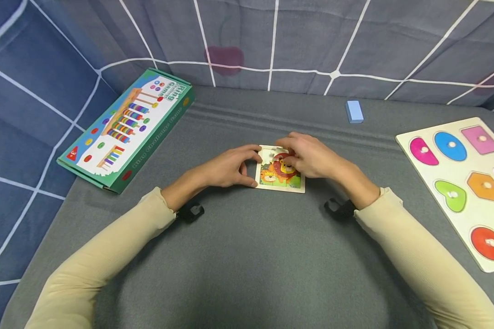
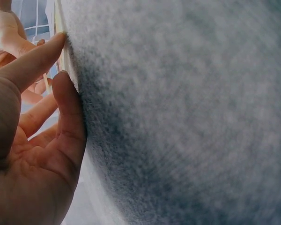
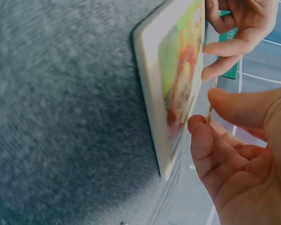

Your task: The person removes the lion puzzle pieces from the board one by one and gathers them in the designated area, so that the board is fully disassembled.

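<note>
A small wooden jigsaw puzzle (image 1: 280,186) with a lion picture and a pale frame lies flat on the grey surface. My left hand (image 1: 232,167) rests at its left side, fingers and thumb spread apart, the tips touching the frame's edge. Over the puzzle's upper right part is my right hand (image 1: 308,155). In the right wrist view, that hand's thumb and fingers pinch a thin puzzle piece (image 3: 209,114) edge-on, just above the board. The picture on the piece cannot be made out. My right hand covers part of the puzzle in the head view.
A green ring game box (image 1: 127,130) lies at the left. Toward the back right is a small blue block (image 1: 354,112). A wooden shape board (image 1: 457,171) with knobbed, coloured pieces lies at the right. A dark blue gridded cloth (image 1: 247,41) rises behind the surface.
</note>
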A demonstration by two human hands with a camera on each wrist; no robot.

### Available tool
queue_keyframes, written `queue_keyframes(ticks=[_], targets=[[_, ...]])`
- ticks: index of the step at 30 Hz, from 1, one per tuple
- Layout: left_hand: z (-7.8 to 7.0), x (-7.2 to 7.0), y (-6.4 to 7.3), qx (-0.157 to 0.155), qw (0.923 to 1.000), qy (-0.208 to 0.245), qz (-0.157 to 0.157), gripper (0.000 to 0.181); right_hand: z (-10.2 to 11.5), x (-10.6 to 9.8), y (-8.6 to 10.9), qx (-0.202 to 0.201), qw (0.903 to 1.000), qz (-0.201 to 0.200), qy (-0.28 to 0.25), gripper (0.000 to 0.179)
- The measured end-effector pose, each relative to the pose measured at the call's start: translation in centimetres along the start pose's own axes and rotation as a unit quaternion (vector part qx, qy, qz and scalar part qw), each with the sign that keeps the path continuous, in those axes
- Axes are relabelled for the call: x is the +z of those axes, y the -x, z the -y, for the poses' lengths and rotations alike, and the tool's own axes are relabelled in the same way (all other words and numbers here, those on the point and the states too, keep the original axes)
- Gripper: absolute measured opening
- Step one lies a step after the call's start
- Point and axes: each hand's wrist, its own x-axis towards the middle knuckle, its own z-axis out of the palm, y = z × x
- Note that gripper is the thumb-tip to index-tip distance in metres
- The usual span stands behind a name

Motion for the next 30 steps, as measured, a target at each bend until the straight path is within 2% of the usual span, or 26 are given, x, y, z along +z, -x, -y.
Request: queue_keyframes(ticks=[9,18,30], targets=[[-0.1,0.0,-0.1,-0.003,1.0,-0.004,0.0,0.052,0.1,-0.6,1.1,-0.018,0.9998,-0.008,0.007,0.04],[-0.2,0.0,0.0,-0.002,1.0,-0.003,-0.004,0.052,-0.2,-1.1,2.7,-0.017,0.9998,0.013,-0.001,0.038],[-0.1,0.1,0.0,-0.008,0.9998,-0.018,-0.007,0.054,-1.5,-2.1,5.2,-0.027,0.9991,-0.031,-0.009,0.038]])
